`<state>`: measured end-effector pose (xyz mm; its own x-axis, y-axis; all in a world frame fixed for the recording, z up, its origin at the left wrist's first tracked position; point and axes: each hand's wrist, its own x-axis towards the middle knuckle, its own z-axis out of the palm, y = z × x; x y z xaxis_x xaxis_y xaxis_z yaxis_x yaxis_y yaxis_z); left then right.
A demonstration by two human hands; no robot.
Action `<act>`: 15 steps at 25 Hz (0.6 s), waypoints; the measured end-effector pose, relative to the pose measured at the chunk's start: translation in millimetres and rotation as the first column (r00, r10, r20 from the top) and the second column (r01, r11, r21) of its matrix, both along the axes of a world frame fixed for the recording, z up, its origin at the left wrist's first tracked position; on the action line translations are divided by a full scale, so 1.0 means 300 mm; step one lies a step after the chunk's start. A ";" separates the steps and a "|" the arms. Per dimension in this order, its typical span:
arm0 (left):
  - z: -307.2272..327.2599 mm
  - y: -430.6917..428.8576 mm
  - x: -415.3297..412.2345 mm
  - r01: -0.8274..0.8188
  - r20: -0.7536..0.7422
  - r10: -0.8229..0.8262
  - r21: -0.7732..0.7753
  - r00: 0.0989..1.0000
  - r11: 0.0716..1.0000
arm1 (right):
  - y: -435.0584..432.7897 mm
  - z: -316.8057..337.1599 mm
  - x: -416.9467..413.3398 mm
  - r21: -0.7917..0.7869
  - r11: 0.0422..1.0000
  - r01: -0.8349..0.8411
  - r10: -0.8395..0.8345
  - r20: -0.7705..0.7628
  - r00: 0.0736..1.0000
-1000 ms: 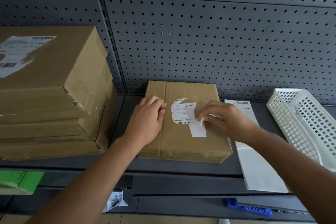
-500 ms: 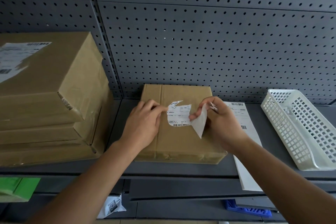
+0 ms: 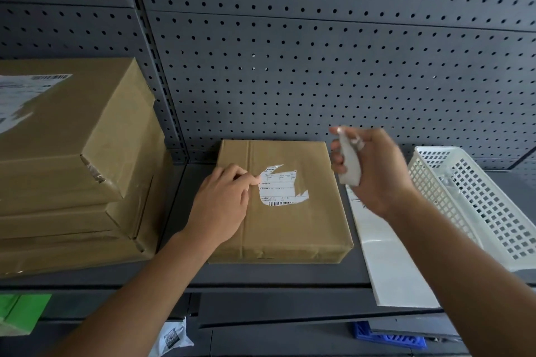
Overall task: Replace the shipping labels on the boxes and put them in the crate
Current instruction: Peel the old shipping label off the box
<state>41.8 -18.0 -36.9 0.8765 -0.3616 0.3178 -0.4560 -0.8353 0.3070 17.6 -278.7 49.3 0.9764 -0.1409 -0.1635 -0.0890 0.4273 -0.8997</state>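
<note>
Gripping torn glossy label strip (image 3: 349, 164); matte kraft-paper box (image 3: 285, 229).

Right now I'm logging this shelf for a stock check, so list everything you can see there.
Brown cardboard box with a torn white label: one, centre of the shelf.
Torn white label remnant: one, on that box's top.
Stacked brown cardboard boxes: count unclear, left; the top one bears a white label.
White plastic lattice crate: one, right, tilted.
White label sheet: one, flat between box and crate.
Grey pegboard wall: behind the shelf.
Green object, blue plastic item, small white packet: one each, below the shelf.
Left hand: fingertip at the remnant's edge.
Right hand: raised, pinching a peeled white label strip.
</note>
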 end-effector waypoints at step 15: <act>0.046 -0.067 -0.001 0.075 0.024 -0.076 0.033 0.997 0.997 | -0.324 -0.123 -0.265 -0.872 0.475 0.122 -0.178 0.040 0.983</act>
<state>41.5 -38.0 -23.1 0.8382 -0.4368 0.3266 -0.5254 -0.8073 0.2687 -62.0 -376.0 12.4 0.9205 -0.3821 0.0820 -0.1583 -0.5565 -0.8156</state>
